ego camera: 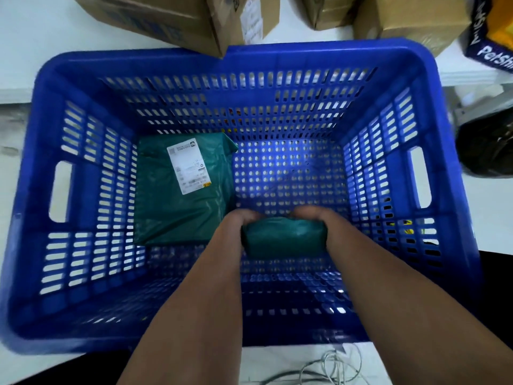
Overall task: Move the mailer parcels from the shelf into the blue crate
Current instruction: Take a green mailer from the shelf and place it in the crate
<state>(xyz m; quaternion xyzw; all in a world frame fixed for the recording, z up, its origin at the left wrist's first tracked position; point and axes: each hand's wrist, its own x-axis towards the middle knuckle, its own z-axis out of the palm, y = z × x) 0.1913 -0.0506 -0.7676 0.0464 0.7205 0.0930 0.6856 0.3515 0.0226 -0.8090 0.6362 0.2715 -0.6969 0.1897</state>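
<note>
Curling over the far edge of a small green mailer parcel (283,237), the fingers of both hands are mostly hidden behind it, so I cannot tell how far they wrap; what shows is the left hand (238,222) clasping the parcel's left end and the right hand (316,218) clasping its right end, each pressed in against the soft wrap. The parcel sits between them, low inside the blue crate (277,55), over the bare perforated floor to the right of a larger green mailer (183,190) that lies flat in the left half with its white label (188,166) facing up. Whether the held parcel touches the floor yet is unclear. To finish this placement well, it seems best to lower it level until the floor takes its weight, keep it just beside the larger mailer, not overlapping it, then loosen both grips together so it does not tip. The forearms pass over the near rim; lifting them straight up should avoid snagging. Cardboard boxes (166,20) stand beyond the crate, and loose cables (327,368) lie near the front.
</note>
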